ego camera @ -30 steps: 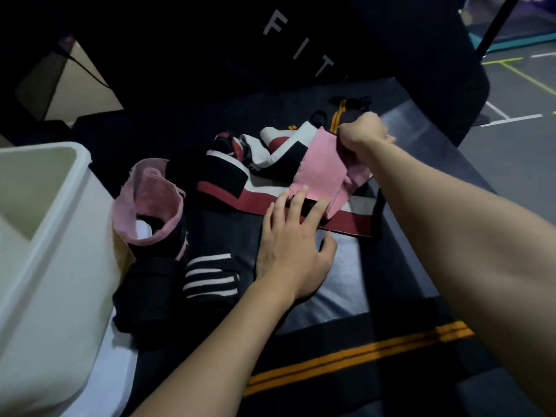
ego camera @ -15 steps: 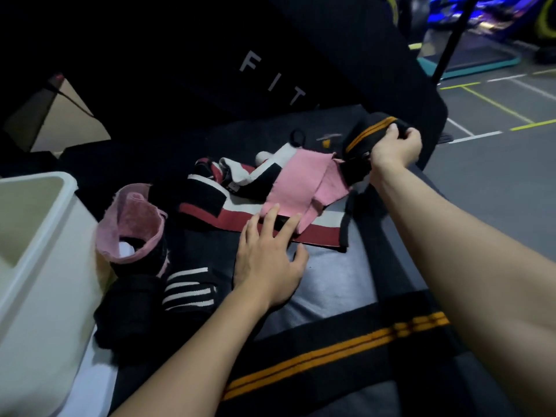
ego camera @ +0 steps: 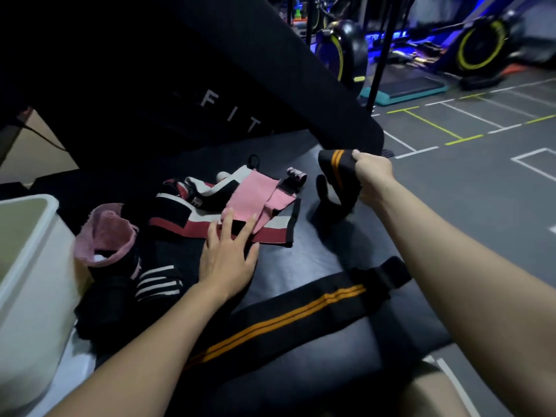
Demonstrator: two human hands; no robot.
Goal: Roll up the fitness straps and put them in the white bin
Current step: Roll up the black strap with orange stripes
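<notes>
My right hand (ego camera: 371, 176) grips a black strap with orange stripes (ego camera: 338, 173) and holds it up above the dark padded bench (ego camera: 301, 257), right of the pile. My left hand (ego camera: 225, 254) lies flat with spread fingers on the near end of a pink strap (ego camera: 255, 194) and a red, white and black strap (ego camera: 270, 233). A second black strap with orange stripes (ego camera: 285, 317) lies stretched across the bench in front of me. A pink band (ego camera: 102, 233) and a black strap with white stripes (ego camera: 156, 284) sit beside the white bin (ego camera: 27, 266) at the left.
A black slanted pad with white letters (ego camera: 228, 115) rises behind the pile. More striped straps (ego camera: 210, 188) lie tangled at the back. Gym floor with painted lines (ego camera: 451, 130) and exercise bikes (ego camera: 478, 46) lie to the right.
My right hand let go of the pink strap, took the black and orange strap and pulled it up and to the right. The view tilted up. My left hand stayed on the straps.
</notes>
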